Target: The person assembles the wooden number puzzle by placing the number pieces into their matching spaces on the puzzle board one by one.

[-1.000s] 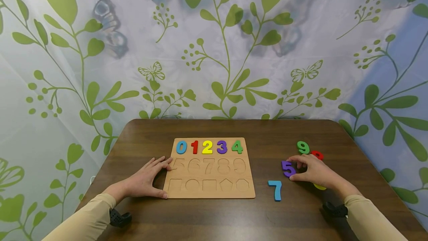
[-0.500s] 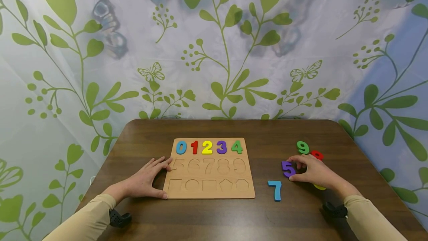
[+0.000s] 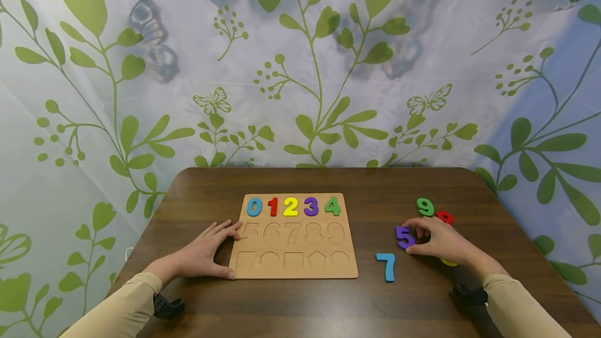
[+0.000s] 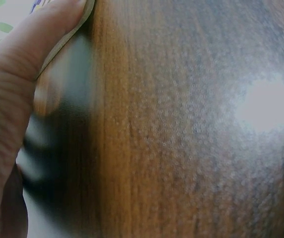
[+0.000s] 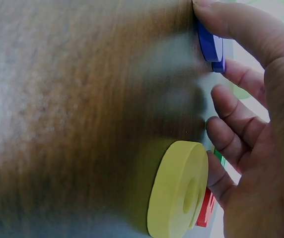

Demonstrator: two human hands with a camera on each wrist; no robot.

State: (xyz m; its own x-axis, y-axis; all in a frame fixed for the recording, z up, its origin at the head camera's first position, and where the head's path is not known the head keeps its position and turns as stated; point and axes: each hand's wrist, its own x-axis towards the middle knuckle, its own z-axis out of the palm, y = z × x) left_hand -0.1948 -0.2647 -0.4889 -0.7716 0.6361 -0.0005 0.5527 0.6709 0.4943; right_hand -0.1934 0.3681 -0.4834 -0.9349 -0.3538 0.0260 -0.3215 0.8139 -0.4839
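Note:
In the head view my right hand (image 3: 443, 240) pinches a purple number 5 (image 3: 402, 237) between thumb and index finger, with the piece lying on the table. In the right wrist view a yellow round-bodied number piece (image 5: 174, 193) lies beside the little finger; its far side is hidden. My left hand (image 3: 199, 254) rests at the left edge of a wooden number puzzle board (image 3: 300, 272), fingers spread, thumb at its lower left corner. Coloured pieces 0 to 4 fill the board's top row, among them a yellow 2 (image 3: 291, 206). Its middle and bottom rows show bare recesses.
A blue 7 (image 3: 387, 266) lies between board and right hand. Behind that hand are a green 9 (image 3: 425, 206) and a partly covered red piece (image 3: 445, 217). The brown wooden table (image 3: 300, 306) meets a leaf-patterned curtain (image 3: 300, 93) at the back.

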